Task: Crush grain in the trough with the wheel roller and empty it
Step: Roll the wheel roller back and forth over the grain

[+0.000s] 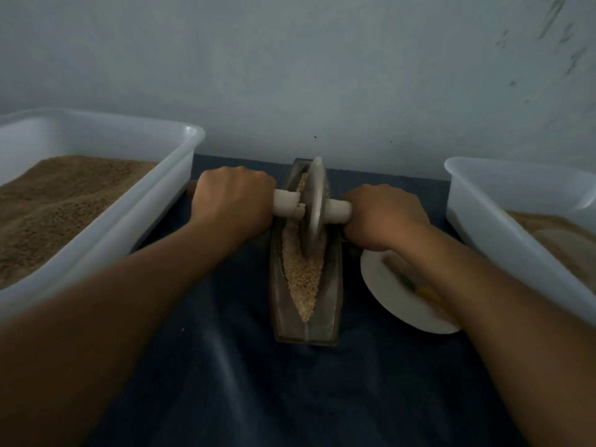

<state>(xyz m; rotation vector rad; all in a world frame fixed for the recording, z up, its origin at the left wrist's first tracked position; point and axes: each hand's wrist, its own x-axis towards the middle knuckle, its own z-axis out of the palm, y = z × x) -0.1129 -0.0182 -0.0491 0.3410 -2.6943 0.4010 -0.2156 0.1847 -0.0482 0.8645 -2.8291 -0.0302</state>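
On the dark-clothed counter (pixel 225 366) straight ahead of me sits the trough (pixel 329 304), a narrow boat-shaped vessel running away from me toward the wall (pixel 322 75). Its groove is filled with pale crushed grain (pixel 303 279) that tapers to a point at the near end. Standing upright in the groove, toward the far half, is the wheel roller (pixel 314 204) — a thin grey disc on a pale axle handle that sticks out to both sides. My left hand (pixel 232 204) is wrapped around the left end of the handle, fingers curled over it, knuckles up; a short stub of the handle shows past it on the outer side. My right hand (pixel 383 214) grips the right end the same way, closed tight round the bar just beside the disc. Both forearms reach in from the near corners. To my left, a big white plastic tub (pixel 135 221) holds a heap of brown grain (pixel 58 201), its rim near my left wrist. To my right, a second white tub (pixel 503 227) holds paler material — I cannot tell what exactly. Between the trough and that tub lies a white plate (pixel 390 295), partly under my right wrist, with something yellow on it that is too blurred to name.
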